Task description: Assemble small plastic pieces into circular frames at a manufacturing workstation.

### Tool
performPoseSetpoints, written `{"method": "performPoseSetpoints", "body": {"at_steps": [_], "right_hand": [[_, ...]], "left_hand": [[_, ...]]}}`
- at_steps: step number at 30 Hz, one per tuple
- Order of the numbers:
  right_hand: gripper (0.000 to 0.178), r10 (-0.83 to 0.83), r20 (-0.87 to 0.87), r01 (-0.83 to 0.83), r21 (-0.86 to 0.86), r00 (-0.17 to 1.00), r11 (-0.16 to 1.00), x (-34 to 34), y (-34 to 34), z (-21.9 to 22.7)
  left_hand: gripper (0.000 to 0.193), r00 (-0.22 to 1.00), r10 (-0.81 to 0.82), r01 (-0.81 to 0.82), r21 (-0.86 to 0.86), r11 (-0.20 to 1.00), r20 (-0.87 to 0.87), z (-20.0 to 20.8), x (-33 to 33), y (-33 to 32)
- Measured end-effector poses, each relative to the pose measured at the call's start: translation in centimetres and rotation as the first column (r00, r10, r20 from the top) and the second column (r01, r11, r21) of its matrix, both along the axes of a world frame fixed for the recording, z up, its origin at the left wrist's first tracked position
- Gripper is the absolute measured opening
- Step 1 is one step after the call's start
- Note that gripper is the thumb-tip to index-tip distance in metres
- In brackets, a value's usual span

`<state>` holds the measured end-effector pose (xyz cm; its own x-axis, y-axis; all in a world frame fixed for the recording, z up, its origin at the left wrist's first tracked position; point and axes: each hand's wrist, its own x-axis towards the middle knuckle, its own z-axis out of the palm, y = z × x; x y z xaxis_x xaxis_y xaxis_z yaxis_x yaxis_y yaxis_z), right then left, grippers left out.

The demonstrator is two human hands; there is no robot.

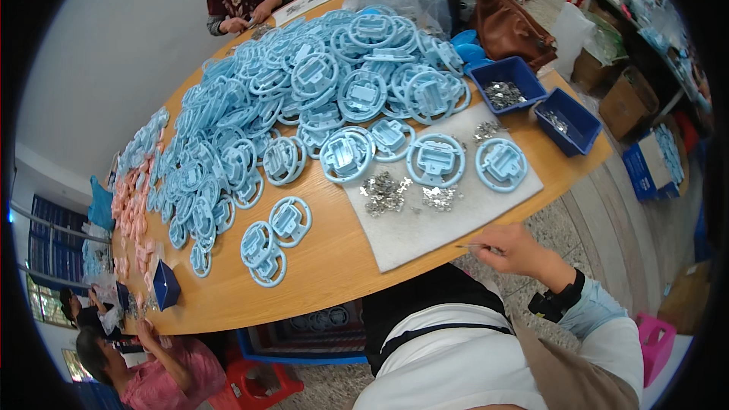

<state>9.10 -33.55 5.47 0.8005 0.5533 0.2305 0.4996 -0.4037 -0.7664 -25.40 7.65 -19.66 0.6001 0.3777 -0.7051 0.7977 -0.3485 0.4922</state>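
Observation:
My right hand (510,249) is closed at the near edge of the white mat (410,247), its fingers pinching a thin metal tool (469,245), perhaps tweezers, that points left. My left hand does not show. Two light blue plastic rings with a boxy centre, one ring (435,159) and another ring (501,165), lie flat on the mat beyond my hand. Small silvery metal pieces (385,194) are heaped on the mat's left part, with a smaller heap (438,197) beside them and a third (486,130) at the far side.
A large pile of blue rings (311,76) covers much of the wooden table (326,258). Two dark blue bins (507,83) with metal pieces stand at the right, near a brown bag (510,23). Pink parts (135,197) lie far left. Other people sit at the far side and left.

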Motion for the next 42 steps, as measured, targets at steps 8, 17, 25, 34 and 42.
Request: {"method": "performPoseSetpoints", "body": {"at_steps": [8, 17, 25, 34, 42], "right_hand": [[0.011, 0.290, 0.033, -0.284, -0.113, 0.957, 0.952, 3.2, 4.3, 0.5], [0.012, 0.405, 0.062, -0.397, -0.116, 0.912, 0.911, 4.1, 5.6, -0.1], [0.011, 0.427, 0.032, -0.422, -0.102, 0.904, 0.901, 3.4, 5.0, -1.9], [0.012, 0.396, 0.040, -0.389, -0.130, 0.917, 0.912, 3.3, 4.6, -2.2], [0.012, 0.396, 0.042, -0.390, -0.108, 0.917, 0.915, 3.6, 4.5, -2.1]], "left_hand": [[0.033, 0.990, 0.142, -0.142, -0.017, 0.990, -0.001, -0.1, -2.6, -3.3], [0.033, 0.986, 0.167, -0.167, -0.002, 0.986, 0.000, 0.2, -3.5, -4.0], [0.033, 0.995, 0.101, -0.100, -0.006, 0.995, 0.009, -0.1, -1.9, -3.6], [0.032, 0.999, 0.050, -0.050, 0.016, 0.999, 0.006, 0.8, -1.9, -2.7], [0.032, 1.000, 0.020, -0.020, 0.014, 1.000, 0.014, 1.0, -2.0, -3.2]]}}
